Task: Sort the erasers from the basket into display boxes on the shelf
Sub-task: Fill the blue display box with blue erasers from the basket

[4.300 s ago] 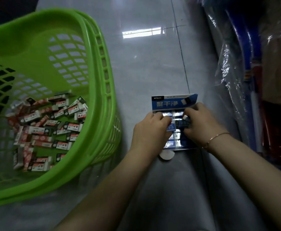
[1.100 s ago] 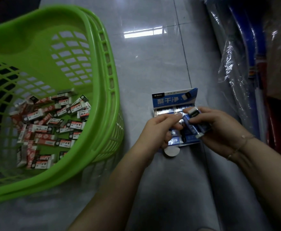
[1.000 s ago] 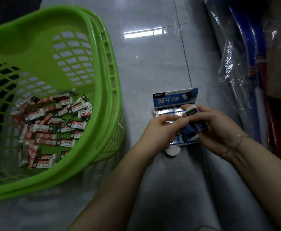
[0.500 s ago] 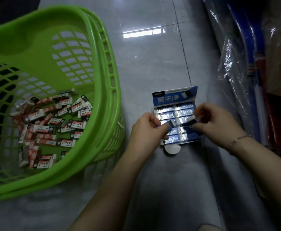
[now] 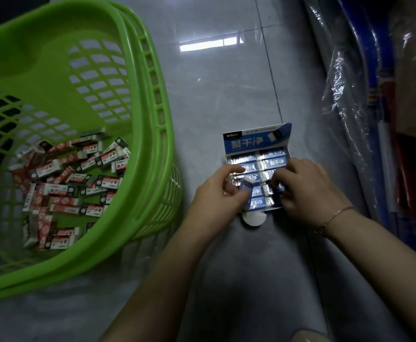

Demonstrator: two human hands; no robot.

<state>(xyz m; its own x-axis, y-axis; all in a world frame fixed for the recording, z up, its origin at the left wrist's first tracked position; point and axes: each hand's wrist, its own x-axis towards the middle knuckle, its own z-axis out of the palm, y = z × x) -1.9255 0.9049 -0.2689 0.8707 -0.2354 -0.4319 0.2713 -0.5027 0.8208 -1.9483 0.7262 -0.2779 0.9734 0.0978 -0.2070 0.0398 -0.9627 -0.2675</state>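
on the grey tiled floor (image 5: 226, 90), right of centre, lies an open blue display box (image 5: 257, 169) with its lid flap (image 5: 256, 141) folded back and printed with white characters. two columns of blue-wrapped erasers (image 5: 272, 162) fill its tray, their wrappers shining under the light. a white round tab (image 5: 254, 218) sticks out from the box's near edge.

the left hand (image 5: 217, 193) hovers over the left column, its fingers curled, thumb and fingertips pinching one blue eraser (image 5: 247, 185) that stands tilted just above the row below it. the index finger reaches forward and touches the wrapped erasers further up the column. the right hand (image 5: 308, 191) sits over the right column with its fingers bent down onto the erasers there; its fingertips seem to pinch a dark blue piece (image 5: 277, 190), though shadow hides exactly what that is. a thin gold bracelet (image 5: 335, 217) circles the right wrist.

to the left, well apart from the box, stands a lime-green plastic basket (image 5: 137, 134) with slotted walls, nested in a second one of the same colour. in its bottom lies a loose heap of red-and-black wrapped erasers (image 5: 68, 178), pointing every way. along the right edge, goods in crinkled clear plastic wrap (image 5: 345, 99) lean beside blue and red items (image 5: 399, 169) too dim to name.
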